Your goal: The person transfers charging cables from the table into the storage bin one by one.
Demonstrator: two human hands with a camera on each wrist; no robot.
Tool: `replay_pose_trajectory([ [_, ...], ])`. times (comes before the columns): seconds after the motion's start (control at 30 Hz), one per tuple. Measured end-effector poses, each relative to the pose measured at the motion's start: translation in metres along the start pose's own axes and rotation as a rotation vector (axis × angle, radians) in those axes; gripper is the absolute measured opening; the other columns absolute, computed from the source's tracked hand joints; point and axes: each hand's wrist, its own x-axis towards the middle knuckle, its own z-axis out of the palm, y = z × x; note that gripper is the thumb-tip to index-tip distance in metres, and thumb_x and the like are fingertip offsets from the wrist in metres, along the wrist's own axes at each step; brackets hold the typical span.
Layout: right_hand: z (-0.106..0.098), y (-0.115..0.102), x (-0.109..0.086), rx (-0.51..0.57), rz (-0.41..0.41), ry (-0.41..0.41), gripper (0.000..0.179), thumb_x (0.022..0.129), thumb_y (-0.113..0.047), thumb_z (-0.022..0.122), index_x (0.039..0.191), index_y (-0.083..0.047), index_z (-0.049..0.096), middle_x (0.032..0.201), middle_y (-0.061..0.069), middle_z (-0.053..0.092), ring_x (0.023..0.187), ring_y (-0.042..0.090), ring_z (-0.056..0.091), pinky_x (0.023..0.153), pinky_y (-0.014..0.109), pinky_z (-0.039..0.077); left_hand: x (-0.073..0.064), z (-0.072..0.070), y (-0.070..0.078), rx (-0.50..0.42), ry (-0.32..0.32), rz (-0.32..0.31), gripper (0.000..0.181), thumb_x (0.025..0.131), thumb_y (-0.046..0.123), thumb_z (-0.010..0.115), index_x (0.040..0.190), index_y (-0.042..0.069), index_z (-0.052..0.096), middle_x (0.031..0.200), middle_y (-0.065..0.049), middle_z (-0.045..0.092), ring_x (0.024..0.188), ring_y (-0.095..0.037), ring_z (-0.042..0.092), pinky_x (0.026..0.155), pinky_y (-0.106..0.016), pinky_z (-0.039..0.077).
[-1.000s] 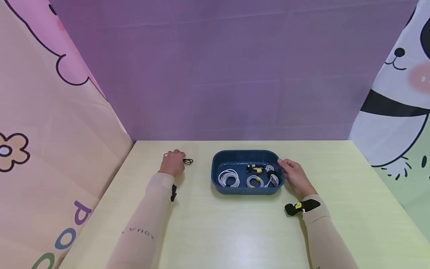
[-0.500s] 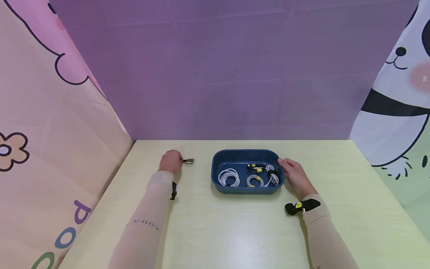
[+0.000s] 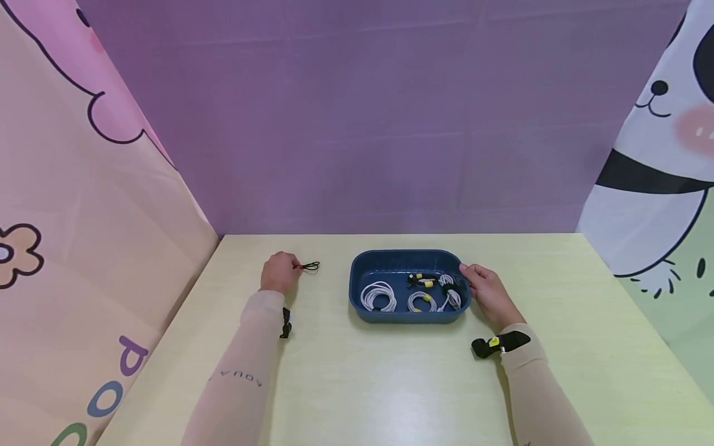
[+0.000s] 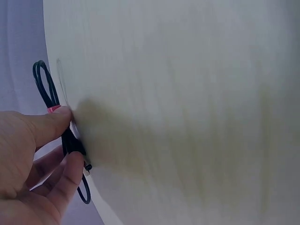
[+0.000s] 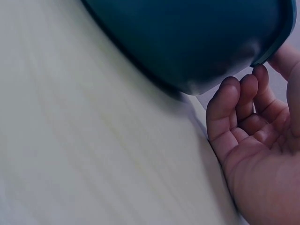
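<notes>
My left hand point(image 3: 279, 272) pinches a bundled black cable point(image 4: 70, 138) with a red tie between thumb and fingers, at the far left of the table. The cable's loops point(image 3: 311, 266) stick out to the right of the fingers. A dark blue tray point(image 3: 409, 317) stands near the middle of the table. At its right end my right hand point(image 3: 491, 294) grips the rim, thumb over the edge and fingers curled at the outer wall, as the right wrist view shows. Inside the tray lie a white coiled cable point(image 3: 379, 296), a smaller coil with yellow ties point(image 3: 422, 301) and more bundled cables.
The pale wooden table point(image 3: 357, 384) ends at a purple cloth backdrop point(image 3: 346, 124). Printed cloth walls point(image 3: 100, 217) close off the left side, with a panda-print cloth point(image 3: 641, 223) on the right. Black camera straps point(image 3: 504, 342) sit around the wrists.
My left hand has turned slightly and drawn a little left, and the red tie of the cable shows now. The right hand stays on the tray rim.
</notes>
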Motion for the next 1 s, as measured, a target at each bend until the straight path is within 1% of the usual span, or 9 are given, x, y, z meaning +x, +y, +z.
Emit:
replay_pose_trajectory([
  [0.2, 0.0, 0.001, -0.001, -0.013, 0.005, 0.006, 0.03, 0.103, -0.037, 0.061, 0.084, -0.013, 0.058, 0.081, -0.009, 0.054, 0.074, 0.003, 0.053, 0.065, 0.015, 0.048, -0.001, 0.006, -0.002, -0.008, 0.031, -0.015, 0.014, 0.096, 0.012, 0.07, 0.103, 0.001, 0.076, 0.106, -0.017, 0.074, 0.102, -0.036, 0.069, 0.093, -0.05, 0.054],
  [0.47, -0.001, 0.001, -0.001, -0.022, 0.005, 0.006, 0.03, 0.103, -0.038, 0.06, 0.084, -0.015, 0.058, 0.082, -0.009, 0.054, 0.075, 0.003, 0.053, 0.066, 0.016, 0.048, -0.003, 0.013, -0.001, -0.056, 0.082, -0.029, 0.015, 0.096, 0.012, 0.069, 0.102, 0.0, 0.076, 0.102, -0.017, 0.074, 0.097, -0.036, 0.07, 0.089, -0.049, 0.055],
  [0.7, 0.0, 0.001, -0.001, -0.014, 0.01, 0.014, 0.031, 0.104, -0.037, 0.06, 0.081, -0.016, 0.057, 0.079, -0.01, 0.054, 0.072, 0.003, 0.053, 0.065, 0.016, 0.047, -0.004, 0.014, 0.001, -0.113, 0.121, -0.075, 0.016, 0.097, 0.012, 0.067, 0.102, 0.001, 0.077, 0.103, -0.017, 0.075, 0.101, -0.037, 0.069, 0.091, -0.051, 0.054],
  [0.83, 0.001, 0.0, -0.002, -0.026, 0.017, 0.017, 0.03, 0.103, -0.038, 0.06, 0.084, -0.016, 0.057, 0.081, -0.01, 0.053, 0.073, 0.003, 0.053, 0.065, 0.016, 0.047, -0.006, 0.013, 0.0, -0.188, 0.157, -0.105, 0.017, 0.096, 0.013, 0.067, 0.104, 0.002, 0.077, 0.106, -0.018, 0.074, 0.103, -0.038, 0.068, 0.092, -0.052, 0.052],
  [1.0, 0.001, -0.001, -0.002, -0.026, 0.022, 0.021, 0.03, 0.102, -0.039, 0.061, 0.084, -0.016, 0.057, 0.081, -0.009, 0.053, 0.075, 0.004, 0.052, 0.066, 0.016, 0.046, -0.01, 0.017, -0.006, -0.342, 0.207, -0.156, 0.019, 0.097, 0.013, 0.065, 0.109, 0.002, 0.075, 0.106, -0.018, 0.073, 0.097, -0.036, 0.066, 0.088, -0.049, 0.051],
])
